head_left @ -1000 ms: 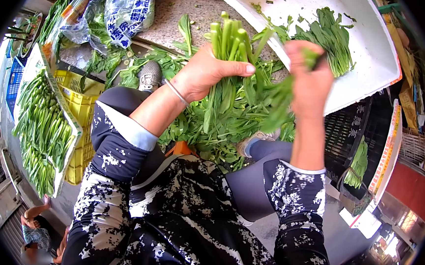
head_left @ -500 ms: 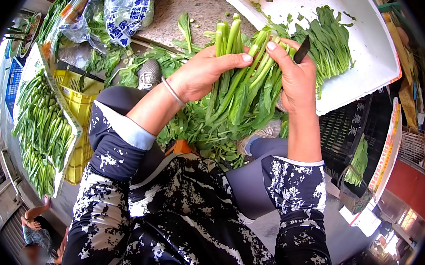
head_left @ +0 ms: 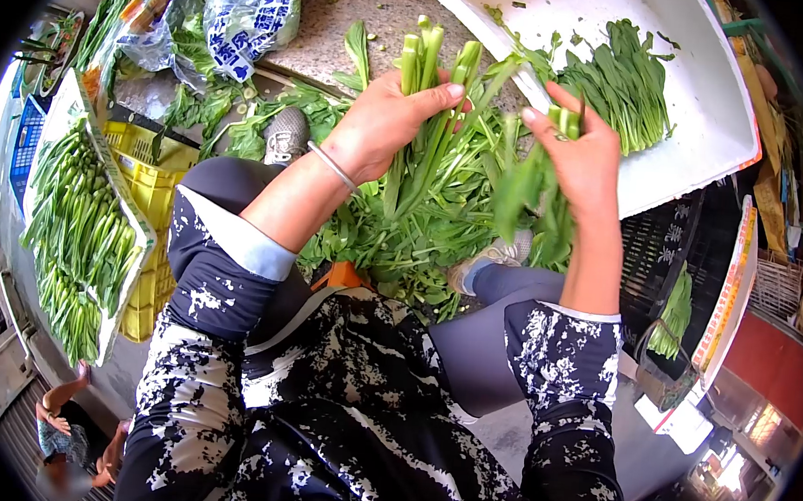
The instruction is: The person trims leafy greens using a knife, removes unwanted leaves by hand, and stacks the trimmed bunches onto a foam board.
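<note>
The held stalks [head_left: 419, 126] are gripped in the left hand [head_left: 373, 123], above the leaf pile [head_left: 402, 246]; they are thick and pale green, with their cut ends up and darker leaves hanging below. The thumb is pressed across the front of the bundle, and the fingers are curled behind it. A smaller bunch [head_left: 551, 182] is pinched between the thumb and fingers of the right hand [head_left: 585, 156], its leaves blurred and pointing down; a thin dark edge beside those fingers may be a blade. To the right, a white foam box [head_left: 703, 132] is occupied by 1 neat sheaf of greens [head_left: 631, 94], leaves up-left and stems down-right, with small leaf scraps scattered on its floor. Below that box, a black crate [head_left: 648, 249] is seen, and leafy greens [head_left: 674, 311] are lying near it. On the left, a white tray [head_left: 148, 244] is filled with rows of slender greens [head_left: 81, 237], beside a yellow crate [head_left: 150, 182]. A clear plastic bag [head_left: 250, 17] printed in blue is set at the top, and another person [head_left: 76, 442] is partly seen at lower left.
</note>
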The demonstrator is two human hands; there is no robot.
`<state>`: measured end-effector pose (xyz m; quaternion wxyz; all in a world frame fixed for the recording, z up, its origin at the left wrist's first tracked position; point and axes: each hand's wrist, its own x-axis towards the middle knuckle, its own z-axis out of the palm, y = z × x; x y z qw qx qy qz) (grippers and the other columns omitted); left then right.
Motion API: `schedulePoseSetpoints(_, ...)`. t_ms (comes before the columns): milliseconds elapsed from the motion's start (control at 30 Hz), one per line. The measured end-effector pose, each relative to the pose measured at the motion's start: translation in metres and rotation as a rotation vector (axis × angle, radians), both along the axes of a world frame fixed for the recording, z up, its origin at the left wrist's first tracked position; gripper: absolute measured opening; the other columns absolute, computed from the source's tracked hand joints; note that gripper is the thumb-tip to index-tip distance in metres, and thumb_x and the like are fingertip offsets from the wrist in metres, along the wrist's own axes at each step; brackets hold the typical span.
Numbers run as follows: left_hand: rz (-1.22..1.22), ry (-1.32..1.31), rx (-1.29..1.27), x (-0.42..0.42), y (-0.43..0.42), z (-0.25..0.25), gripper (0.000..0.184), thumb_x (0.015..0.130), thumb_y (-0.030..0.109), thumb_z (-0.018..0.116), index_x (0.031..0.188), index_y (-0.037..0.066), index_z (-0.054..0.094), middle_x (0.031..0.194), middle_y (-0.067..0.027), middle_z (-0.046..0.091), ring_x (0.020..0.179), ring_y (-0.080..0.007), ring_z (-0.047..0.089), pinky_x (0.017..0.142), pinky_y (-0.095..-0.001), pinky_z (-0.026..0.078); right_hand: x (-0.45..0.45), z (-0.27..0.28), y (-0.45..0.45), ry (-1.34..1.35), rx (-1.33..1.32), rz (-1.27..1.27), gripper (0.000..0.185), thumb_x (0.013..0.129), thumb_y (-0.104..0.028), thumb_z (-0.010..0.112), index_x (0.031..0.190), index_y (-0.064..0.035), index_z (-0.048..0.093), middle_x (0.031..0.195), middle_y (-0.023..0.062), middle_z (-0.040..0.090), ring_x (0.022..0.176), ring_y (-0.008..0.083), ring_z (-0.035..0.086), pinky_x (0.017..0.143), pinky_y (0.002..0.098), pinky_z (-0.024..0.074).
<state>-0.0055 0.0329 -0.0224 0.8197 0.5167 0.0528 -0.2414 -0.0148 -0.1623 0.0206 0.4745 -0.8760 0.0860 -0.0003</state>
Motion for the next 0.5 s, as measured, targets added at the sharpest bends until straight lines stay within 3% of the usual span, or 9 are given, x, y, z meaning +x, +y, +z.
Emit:
schedulePoseSetpoints(133,-0.203,-0.024,-0.038,-0.006,-0.007,0.002,0.033,0.083,0.019,0.06,0.109,0.001,0.05,0.092,-0.0046,0.058,0.081,-0.0116,0.056,0.073,-0.0258,0.047,-0.004,-0.013,0.023,-0.153,0.368,0.089,0.046,0.068,-0.017,0.075,0.106,0.0018,0.058,0.08,0.0041,0.062,0.067,0.0074,0.054,0.064,0.0206,0.0462)
schedulePoseSetpoints(267,-0.306,-0.058,-0.067,-0.011,-0.008,0.011,0.035,0.081,0.024,0.062,0.107,0.002,0.054,0.096,-0.0019,0.057,0.09,-0.0097,0.051,0.082,-0.0244,0.041,-0.001,-0.019,0.022,-0.189,0.326,0.098,0.034,0.07,-0.017,0.073,0.097,0.0008,0.062,0.078,0.0032,0.063,0.068,0.0076,0.054,0.064,0.0212,0.0455)
schedulePoseSetpoints(400,-0.16,-0.119,-0.034,-0.007,-0.008,0.005,0.038,0.083,0.025,0.059,0.111,0.001,0.051,0.095,-0.0063,0.058,0.091,-0.0124,0.052,0.081,-0.0255,0.042,0.0,0.003,0.01,-0.138,0.575,-0.035,0.027,0.071,-0.018,0.073,0.092,-0.0038,0.064,0.084,0.0039,0.062,0.073,0.0099,0.056,0.068,0.0209,0.0442)
schedulePoseSetpoints(500,-0.084,-0.08,-0.027,-0.003,-0.005,0.003,0.037,0.084,0.024,0.058,0.111,0.001,0.05,0.088,-0.0068,0.058,0.085,-0.0136,0.055,0.08,-0.0264,0.042,0.004,0.011,-0.014,-0.156,0.752,0.022,0.024,0.071,-0.02,0.071,0.088,-0.0037,0.063,0.084,0.0057,0.062,0.073,0.0122,0.056,0.069,0.0226,0.045)
